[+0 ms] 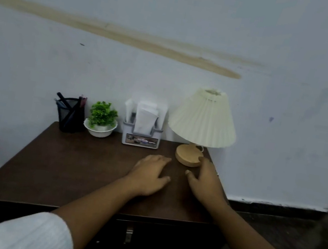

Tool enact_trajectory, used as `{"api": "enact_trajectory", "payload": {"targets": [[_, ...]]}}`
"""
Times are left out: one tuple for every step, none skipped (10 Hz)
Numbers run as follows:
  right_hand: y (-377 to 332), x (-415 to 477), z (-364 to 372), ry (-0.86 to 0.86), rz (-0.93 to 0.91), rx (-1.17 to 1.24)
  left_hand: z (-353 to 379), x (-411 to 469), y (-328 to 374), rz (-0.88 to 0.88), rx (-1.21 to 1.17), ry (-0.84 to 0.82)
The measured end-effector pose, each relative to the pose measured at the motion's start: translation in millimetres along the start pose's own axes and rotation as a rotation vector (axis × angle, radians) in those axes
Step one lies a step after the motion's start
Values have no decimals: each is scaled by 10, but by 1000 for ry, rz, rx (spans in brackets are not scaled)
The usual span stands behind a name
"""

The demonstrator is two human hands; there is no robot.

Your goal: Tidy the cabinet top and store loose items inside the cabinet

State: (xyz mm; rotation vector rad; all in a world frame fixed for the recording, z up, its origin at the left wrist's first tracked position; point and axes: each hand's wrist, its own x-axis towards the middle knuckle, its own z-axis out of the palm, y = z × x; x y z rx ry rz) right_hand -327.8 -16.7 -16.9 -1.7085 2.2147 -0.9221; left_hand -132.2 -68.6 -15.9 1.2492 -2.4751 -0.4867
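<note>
Head view: the left grip lies flat on the brown surface, fingers loosely spread and holding nothing, just in front and left of the lamp. The right grip is open too, thumb stretched out, its fingertips at the right edge of the lamp's wooden base, seemingly touching it. Left of the lamp stands a tissue holder; its front label is too blurred to read. Farther left of the lamp sit a green plant in a white bowl and a black mesh pen cup.
</note>
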Motion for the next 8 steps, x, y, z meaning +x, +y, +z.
{"api": "enact_trajectory", "payload": {"targets": [[110, 135, 8, -53, -43, -46, 215, 276, 187, 3, 144, -114], [141, 174, 80, -50, -57, -97, 317, 364, 206, 4, 167, -144], [179, 215, 129, -66, -101, -135, 374, 460, 152, -15, 197, -140], [189, 242, 112, -111, -139, -179, 339, 501, 113, -28, 205, -141], [167, 196, 48, -166, -161, -241, 273, 480, 81, -37, 183, -148], [89, 86, 36, -144, -206, -253, 191, 360, 37, -14, 153, -106], [-252, -112, 68, -165, -336, -194, -82, 34, -118, 23, 195, -27], [-548, -215, 52, -211, -393, -174, -367, -189, -239, 17, 231, 24]]}}
